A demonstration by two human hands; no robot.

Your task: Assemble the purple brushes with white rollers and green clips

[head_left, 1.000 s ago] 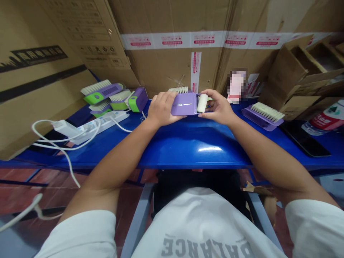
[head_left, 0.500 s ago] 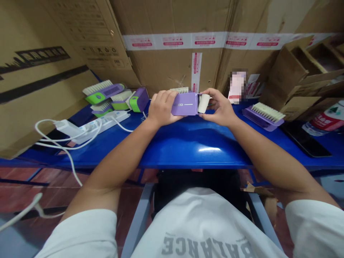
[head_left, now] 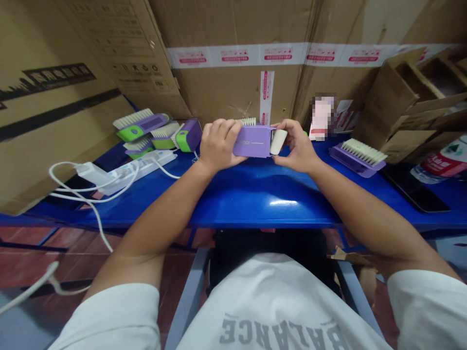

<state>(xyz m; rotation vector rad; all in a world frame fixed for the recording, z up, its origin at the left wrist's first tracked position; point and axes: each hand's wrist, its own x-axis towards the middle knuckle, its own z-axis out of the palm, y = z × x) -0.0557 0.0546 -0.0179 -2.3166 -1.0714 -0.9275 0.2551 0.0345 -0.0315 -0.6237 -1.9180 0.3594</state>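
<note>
Above the blue table (head_left: 255,204), a purple brush housing (head_left: 252,141) is held level between both hands, with pale bristles (head_left: 248,121) showing along its far edge. My left hand (head_left: 221,146) wraps round the housing's left end. At its right end, a white rounded piece (head_left: 278,142) sits tilted beside the opening. My right hand (head_left: 297,148) pinches that piece between thumb and fingers. A small green edge shows behind the right fingers; the rest of that part is hidden.
Several purple-and-green brushes (head_left: 140,124) lie at the left, behind a white power strip (head_left: 138,170) with cables. A purple brush head (head_left: 357,158), a black phone (head_left: 416,189) and a bottle (head_left: 443,163) are at the right. Cardboard boxes (head_left: 226,87) stand behind.
The purple housing has turned slightly in the hands, and the white piece has shifted a little to the right with the right fingers. A green edge now shows behind the right hand.
</note>
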